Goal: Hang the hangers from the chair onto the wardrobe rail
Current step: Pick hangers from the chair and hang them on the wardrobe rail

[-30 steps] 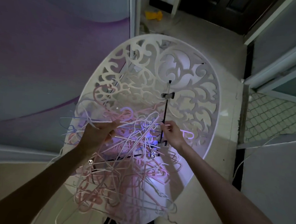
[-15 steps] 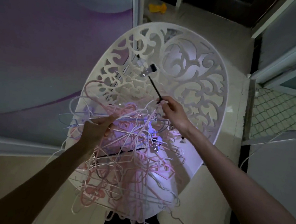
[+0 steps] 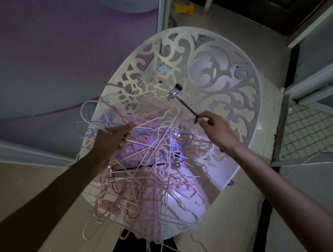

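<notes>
A tangled heap of pink, white and blue wire hangers (image 3: 149, 175) fills the seat of a white chair (image 3: 218, 74) with a carved, cut-out back. My left hand (image 3: 111, 140) is shut on a bunch of hangers at the heap's upper left. My right hand (image 3: 214, 126) pinches the end of a black clip hanger (image 3: 184, 103), lifted over the heap with its metal clip pointing toward the chair back. A second black clip hanger (image 3: 146, 166) lies inside the heap. No wardrobe rail is in view.
A purple and grey wall (image 3: 59, 52) runs along the left. Pale floor (image 3: 215, 20) lies behind the chair, with a yellow object (image 3: 184, 8) on it. At right stand a door frame (image 3: 317, 62) and a wire mesh panel (image 3: 312, 129).
My right hand has lifted the black clip hanger up out of the heap and swung it from upright to slanting up-left. My left hand keeps its grip on the hangers.
</notes>
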Tool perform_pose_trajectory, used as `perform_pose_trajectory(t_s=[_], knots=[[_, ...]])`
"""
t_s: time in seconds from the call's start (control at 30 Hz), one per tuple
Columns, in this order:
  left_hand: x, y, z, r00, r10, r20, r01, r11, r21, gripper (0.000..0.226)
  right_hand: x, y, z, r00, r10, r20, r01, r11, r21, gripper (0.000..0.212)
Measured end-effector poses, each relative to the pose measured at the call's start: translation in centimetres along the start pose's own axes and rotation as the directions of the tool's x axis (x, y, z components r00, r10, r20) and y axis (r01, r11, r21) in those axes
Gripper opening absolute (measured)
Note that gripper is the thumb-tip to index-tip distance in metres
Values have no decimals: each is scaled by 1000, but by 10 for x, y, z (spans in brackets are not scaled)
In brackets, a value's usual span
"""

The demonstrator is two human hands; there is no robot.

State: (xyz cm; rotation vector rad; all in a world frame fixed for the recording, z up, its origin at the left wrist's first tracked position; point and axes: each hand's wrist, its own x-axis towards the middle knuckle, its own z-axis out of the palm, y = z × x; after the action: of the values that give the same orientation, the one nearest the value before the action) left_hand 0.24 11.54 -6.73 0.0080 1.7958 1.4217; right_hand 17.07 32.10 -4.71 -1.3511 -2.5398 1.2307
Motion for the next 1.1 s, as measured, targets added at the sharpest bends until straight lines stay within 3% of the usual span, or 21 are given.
perform_pose_trajectory(t_s=[0.1,0.2,0.33,0.43,0.53,0.63,0.83,0.97,1.1], knots=[[-14,9,-12,995,-11,-104,15,999,40,32,-21,13,-4,986,164,-34,-146,939,312,26],[-22,21,-34,985,12,-171,-17,999,-29,21,-38,17,7,935,341,104,-355,865,355,27],[-28,40,-59,976,43,-215,-57,997,-60,15,-37,20,46,861,444,248,-508,747,428,26],[-38,53,-69,972,55,-228,-76,993,-88,13,-26,14,61,884,420,205,-466,755,461,21],[-55,64,-78,973,56,-226,-81,991,-105,15,-23,10,57,880,443,170,-474,803,361,19],[-63,67,-81,982,-6,-188,-15,994,-105,12,-22,7,48,874,423,239,-479,831,281,15],[-135,86,-71,992,-122,25,124,945,-304,12,-78,-81,-7,849,126,514,-251,951,182,13],[-192,89,-67,986,-126,106,161,885,-437,20,-137,-142,-26,779,14,627,-112,987,117,30],[-247,75,-74,984,-163,70,169,748,-641,41,-206,-184,-21,591,-6,807,6,1000,3,85]])
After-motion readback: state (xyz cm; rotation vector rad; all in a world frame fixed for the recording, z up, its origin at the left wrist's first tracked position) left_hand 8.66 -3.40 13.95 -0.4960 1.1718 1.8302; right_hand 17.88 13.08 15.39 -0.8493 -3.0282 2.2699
